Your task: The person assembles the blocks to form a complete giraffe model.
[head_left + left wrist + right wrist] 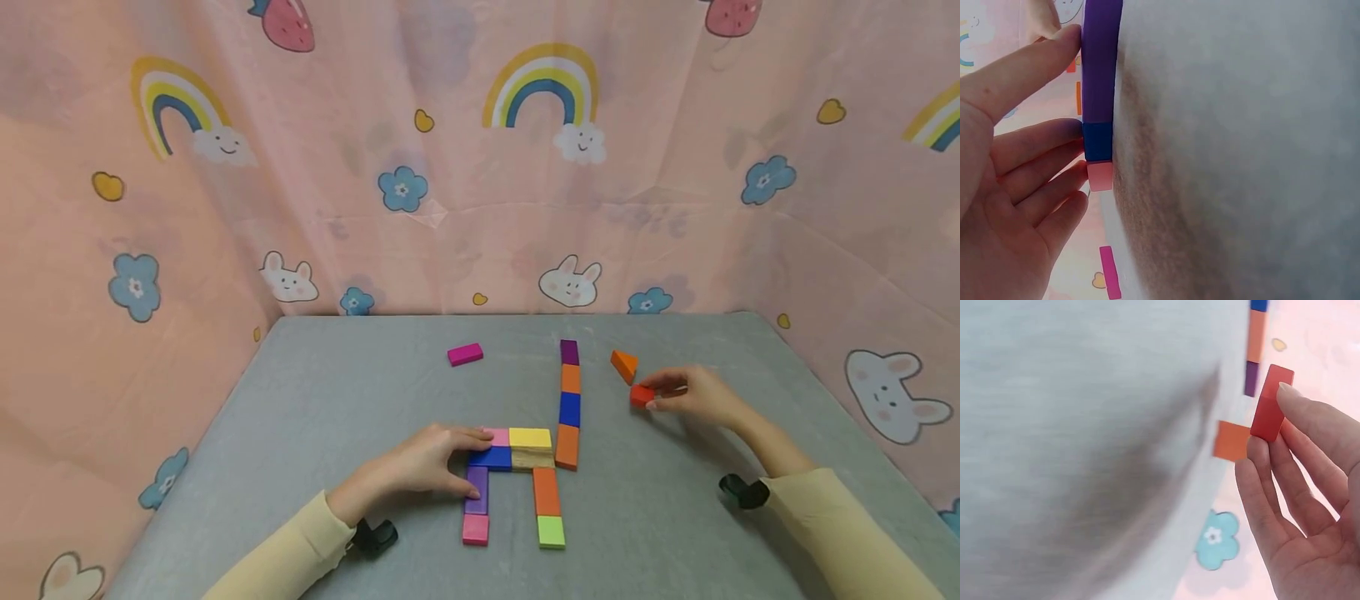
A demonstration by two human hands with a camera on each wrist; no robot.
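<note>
In the head view my right hand (pixel 693 396) pinches a red block (pixel 641 396) between thumb and fingers. The right wrist view shows the same red block (pixel 1272 403) in my fingers (pixel 1316 419). An orange triangular block (pixel 624 365) lies just behind it. My left hand (pixel 423 458) rests on the flat block figure: fingertips at the pink block (pixel 498 437) and blue block (pixel 489 459), thumb on the purple block (pixel 477 493). In the left wrist view its fingers (pixel 1038 147) are nearly straight against the blocks. A yellow block (pixel 530 437) adjoins the pink one.
Right of the figure runs a column with a dark purple block (pixel 569 352) at its far end. Below are a pink-red block (pixel 476 530), an orange block (pixel 547 492) and a green block (pixel 551 532). A magenta block (pixel 465 354) lies farther back on the grey table (pixel 337 392).
</note>
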